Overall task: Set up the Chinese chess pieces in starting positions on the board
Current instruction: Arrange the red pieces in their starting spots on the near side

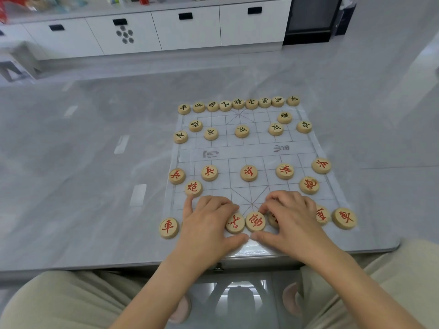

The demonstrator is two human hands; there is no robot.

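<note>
Down at the near edge, both hands are on red's back rank. The left hand (209,222) lies knuckles-up over the pieces left of centre. Its fingers bend down onto them, the forefinger stretches toward the left red cannon (193,188), and the thumb lies along the near side of the red advisor (235,223). The right hand (292,217) mirrors it — fingers curled over a half-hidden red piece (273,220) just beside the red general (255,221), thumb tip nearly meeting the other thumb. Whether either hand actually pinches a piece, I cannot tell; the hands hide what's under them.

The left chariot (168,227) and right chariot (344,218) sit clear at the row's ends. One line up, the red soldiers (249,173) stand spread across the board (237,153). Past the river band, the black soldiers (241,131) and the black back rank (238,103) look fully laid out.

My read: this is the final tidy, squaring red's back row onto its points — the setup is nearly done. Next comes small sideways nudges only, then lifting both hands straight off without dragging the general or shifting the sheet.
</note>
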